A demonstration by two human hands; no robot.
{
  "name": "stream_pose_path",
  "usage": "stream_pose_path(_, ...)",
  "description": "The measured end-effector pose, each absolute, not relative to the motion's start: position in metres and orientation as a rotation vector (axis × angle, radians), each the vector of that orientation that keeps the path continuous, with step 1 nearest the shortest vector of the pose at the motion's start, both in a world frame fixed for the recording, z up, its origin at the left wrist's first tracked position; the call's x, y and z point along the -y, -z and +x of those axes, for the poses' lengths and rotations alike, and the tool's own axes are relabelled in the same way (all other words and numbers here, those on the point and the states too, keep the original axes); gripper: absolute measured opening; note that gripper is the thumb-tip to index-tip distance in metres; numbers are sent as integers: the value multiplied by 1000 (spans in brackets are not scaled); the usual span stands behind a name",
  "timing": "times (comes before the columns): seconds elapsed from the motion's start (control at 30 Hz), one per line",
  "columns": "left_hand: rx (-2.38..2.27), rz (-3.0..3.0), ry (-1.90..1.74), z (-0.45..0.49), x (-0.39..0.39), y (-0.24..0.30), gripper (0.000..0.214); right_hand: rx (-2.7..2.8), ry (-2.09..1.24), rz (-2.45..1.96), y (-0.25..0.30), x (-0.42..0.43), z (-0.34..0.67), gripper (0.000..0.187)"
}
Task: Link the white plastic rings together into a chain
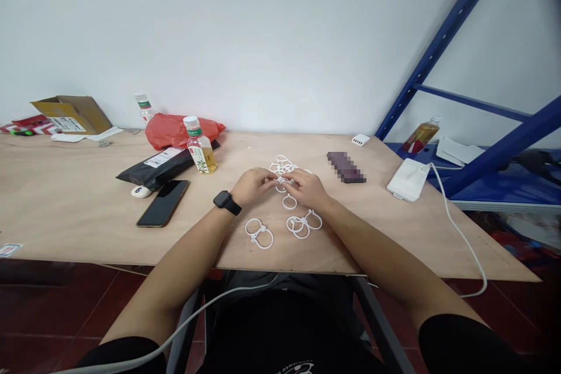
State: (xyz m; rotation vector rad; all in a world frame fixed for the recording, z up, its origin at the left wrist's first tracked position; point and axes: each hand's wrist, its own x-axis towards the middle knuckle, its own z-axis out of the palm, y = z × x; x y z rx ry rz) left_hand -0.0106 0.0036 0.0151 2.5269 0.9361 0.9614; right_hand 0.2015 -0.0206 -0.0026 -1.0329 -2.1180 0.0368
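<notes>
My left hand (252, 186) and my right hand (307, 188) meet above the middle of a plywood table (87, 210), their fingertips pinching a white plastic ring (280, 180). Just beyond my hands lies a tangled cluster of similar rings (280, 166). A single ring (289, 202) rests right below my fingers. Nearer the table's front edge are a linked pair of rings (258, 234) and a small linked group (302, 223). My hands hide part of the rings. A black smartwatch (227, 202) sits on my left wrist.
To the left lie a black smartphone (163, 203), a black parcel (158, 168), a tea bottle (200, 146) and a red plastic bag (179, 131). A cardboard box (72, 115) stands far left. A white power bank (407, 179) with a cable (460, 228) lies right, near a blue metal shelf (482, 128).
</notes>
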Motion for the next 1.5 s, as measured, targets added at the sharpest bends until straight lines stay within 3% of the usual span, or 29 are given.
stream_pose_path(0.53,-839,1873,-1088,2,0,-6,41,2036,-78,-838,2,23,194,16)
stream_pose_path(1.5,-854,2113,-1149,5,-1,2,23,2099,-69,-921,4,20,199,20)
